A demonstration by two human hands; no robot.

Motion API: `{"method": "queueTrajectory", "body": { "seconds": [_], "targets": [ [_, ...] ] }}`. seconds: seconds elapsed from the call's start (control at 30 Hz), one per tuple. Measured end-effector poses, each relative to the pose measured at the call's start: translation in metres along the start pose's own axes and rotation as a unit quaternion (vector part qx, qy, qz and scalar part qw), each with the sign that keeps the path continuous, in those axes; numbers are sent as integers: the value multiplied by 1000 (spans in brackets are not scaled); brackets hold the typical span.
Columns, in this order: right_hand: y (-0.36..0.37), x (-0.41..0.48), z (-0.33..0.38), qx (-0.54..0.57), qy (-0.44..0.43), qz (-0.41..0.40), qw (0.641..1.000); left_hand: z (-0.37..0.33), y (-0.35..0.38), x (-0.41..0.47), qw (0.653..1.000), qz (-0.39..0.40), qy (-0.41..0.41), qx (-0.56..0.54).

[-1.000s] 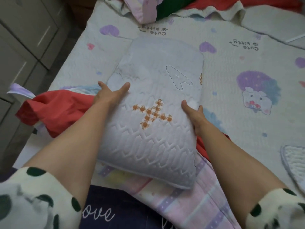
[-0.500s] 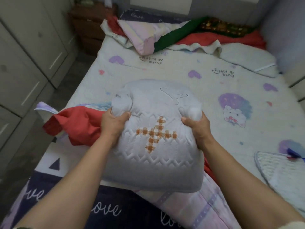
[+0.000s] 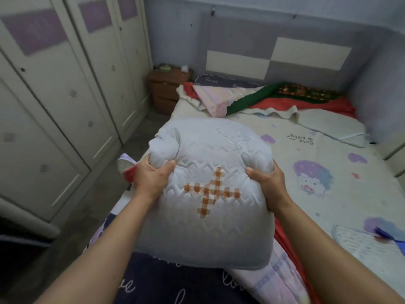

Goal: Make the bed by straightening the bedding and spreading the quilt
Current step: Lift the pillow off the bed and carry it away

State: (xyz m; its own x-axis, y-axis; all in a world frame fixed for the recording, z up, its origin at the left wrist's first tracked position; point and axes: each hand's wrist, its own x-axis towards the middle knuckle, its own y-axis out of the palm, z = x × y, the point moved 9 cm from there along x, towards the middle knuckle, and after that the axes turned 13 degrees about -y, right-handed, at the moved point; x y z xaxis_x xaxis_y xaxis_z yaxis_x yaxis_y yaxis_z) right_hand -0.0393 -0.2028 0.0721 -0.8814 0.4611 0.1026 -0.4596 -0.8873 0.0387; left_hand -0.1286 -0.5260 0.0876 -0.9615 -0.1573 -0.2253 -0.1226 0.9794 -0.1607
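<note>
Pillow (image 3: 208,194) just got lifted off the bed (image 3: 328,154)
Left hand (image 3: 151,178) and right hand (image 3: 269,183) are clenching its sides, fingers dug in. Striped quilt (image 3: 278,279) sits bunched right under the pillow, so that's probably free to spread now.

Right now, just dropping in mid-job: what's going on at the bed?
A person grips a white quilted pillow with an orange checked cross, the left hand and right hand each bunching one side of it, over the near end of the bed. The bed is not made yet: pink, red and green bedding lies crumpled by the headboard, the cartoon-print sheet is mostly uncovered, and a dark quilt with "love" lettering lies at the near edge.
</note>
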Motion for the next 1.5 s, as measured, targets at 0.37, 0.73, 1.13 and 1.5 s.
{"method": "queueTrajectory", "body": {
  "seconds": [0.37, 0.73, 1.13, 1.5],
  "targets": [
    [58, -105, 90, 59, -45, 189, 979, 0, -144, -195, 975, -211, 19, -74],
    [215, -312, 145, 85, -10, 405, 910, 52, -353, -440, 894, -427, 6, -135],
    [392, -745, 185, 141, 43, 647, 748, 148, -597, -822, 728, -674, -31, -121],
    [442, -1091, 174, 103, 89, 820, 556, 238, -666, -1095, 537, -825, -118, -134]
  ]
}}
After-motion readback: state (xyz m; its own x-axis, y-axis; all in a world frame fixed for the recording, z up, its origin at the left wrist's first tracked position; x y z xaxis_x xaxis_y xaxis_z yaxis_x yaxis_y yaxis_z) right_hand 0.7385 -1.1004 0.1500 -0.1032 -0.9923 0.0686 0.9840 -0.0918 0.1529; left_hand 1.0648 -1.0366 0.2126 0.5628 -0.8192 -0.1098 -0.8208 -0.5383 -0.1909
